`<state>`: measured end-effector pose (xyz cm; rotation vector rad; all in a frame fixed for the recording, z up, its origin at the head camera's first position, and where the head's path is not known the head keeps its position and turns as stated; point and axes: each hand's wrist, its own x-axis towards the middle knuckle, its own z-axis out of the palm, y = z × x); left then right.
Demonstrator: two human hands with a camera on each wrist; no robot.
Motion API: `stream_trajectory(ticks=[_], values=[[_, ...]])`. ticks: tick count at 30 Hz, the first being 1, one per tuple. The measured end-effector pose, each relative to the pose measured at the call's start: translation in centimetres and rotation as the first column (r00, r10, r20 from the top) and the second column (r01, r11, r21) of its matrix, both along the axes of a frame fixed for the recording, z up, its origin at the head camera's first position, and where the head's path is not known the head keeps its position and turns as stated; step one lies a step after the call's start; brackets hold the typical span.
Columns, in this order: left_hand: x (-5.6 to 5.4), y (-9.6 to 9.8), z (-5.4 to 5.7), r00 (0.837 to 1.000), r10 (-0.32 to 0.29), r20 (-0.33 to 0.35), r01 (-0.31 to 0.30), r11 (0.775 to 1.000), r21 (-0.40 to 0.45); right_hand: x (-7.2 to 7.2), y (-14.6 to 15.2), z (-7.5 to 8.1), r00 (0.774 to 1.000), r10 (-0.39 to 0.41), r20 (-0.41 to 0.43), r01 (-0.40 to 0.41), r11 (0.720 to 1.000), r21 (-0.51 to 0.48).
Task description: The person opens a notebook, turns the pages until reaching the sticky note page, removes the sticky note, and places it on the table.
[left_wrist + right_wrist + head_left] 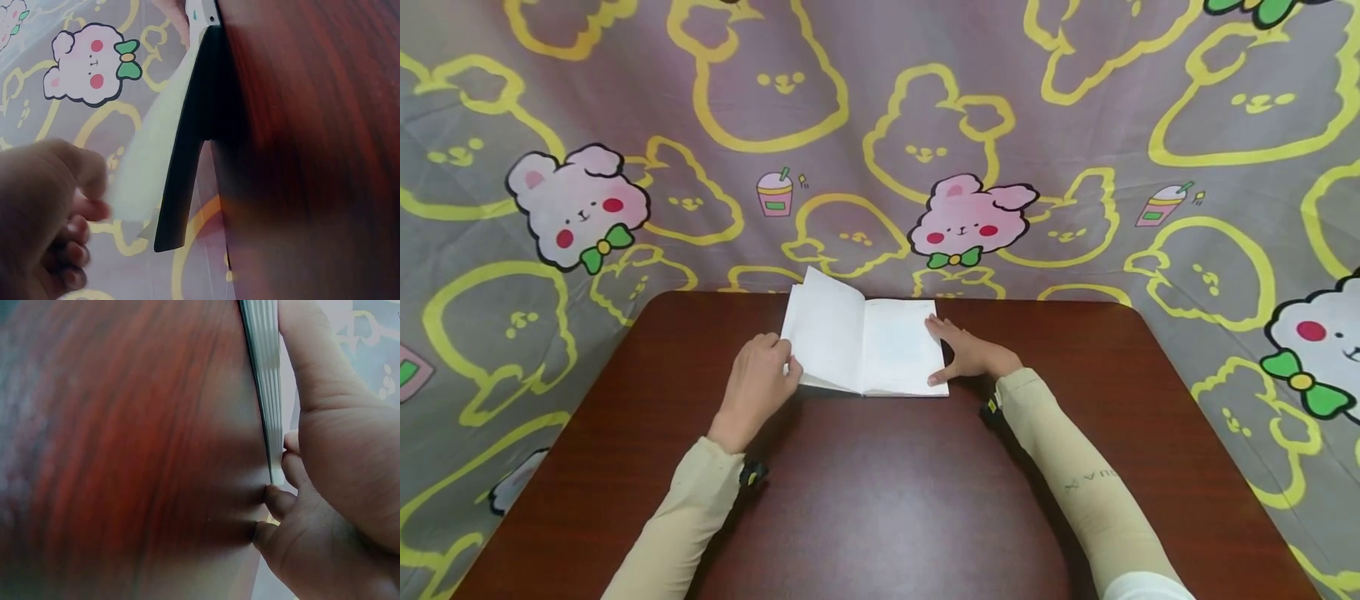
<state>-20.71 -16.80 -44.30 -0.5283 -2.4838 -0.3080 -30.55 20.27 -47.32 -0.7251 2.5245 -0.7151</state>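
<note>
An open book with white pages lies towards the far side of the table, its left half tilted up off the tabletop. One left page stands up at its top corner. My left hand is at the left edge, fingers curled, pinching a page edge between thumb and forefinger. In the left wrist view the dark cover slants below the blurred page. My right hand rests along the right edge with fingers spread, the thumb on the lower right corner. Its fingertips touch the page block and the table beside it.
The dark red-brown wooden table has rounded far corners. A patterned cloth with cartoon animals hangs behind the table and at both sides. Each forearm wears a beige sleeve with a small black device at the wrist.
</note>
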Motion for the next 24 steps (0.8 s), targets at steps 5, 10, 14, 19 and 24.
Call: stream_trajectory(ticks=[5, 10, 14, 19, 24], values=[[-0.1, -0.1, -0.6, 0.985, 0.073, 0.154, -0.075, 0.997, 0.010, -0.2, 0.0, -0.2, 1.000, 0.011, -0.019, -0.010, 1.000, 0.020], [-0.3, -0.3, -1.3, 0.938, 0.127, 0.323, -0.137, 0.991, 0.008, -0.3, 0.1, -0.3, 0.999, 0.022, -0.030, -0.022, 1.000, 0.018], [-0.5, -0.2, -1.6, 0.905, 0.151, 0.399, -0.164, 0.986, -0.001, -0.3, 0.2, -0.2, 0.999, 0.021, -0.025, -0.021, 1.000, 0.023], [-1.0, -0.2, -1.9, 0.876, 0.148, 0.459, -0.167, 0.986, 0.001, -0.5, 0.3, -0.2, 1.000, 0.006, -0.005, -0.005, 1.000, 0.019], [-1.5, -0.2, -2.2, 0.841, 0.155, 0.519, -0.182, 0.983, 0.002, -0.7, 0.3, -0.4, 1.000, 0.013, -0.014, -0.013, 1.000, 0.021]])
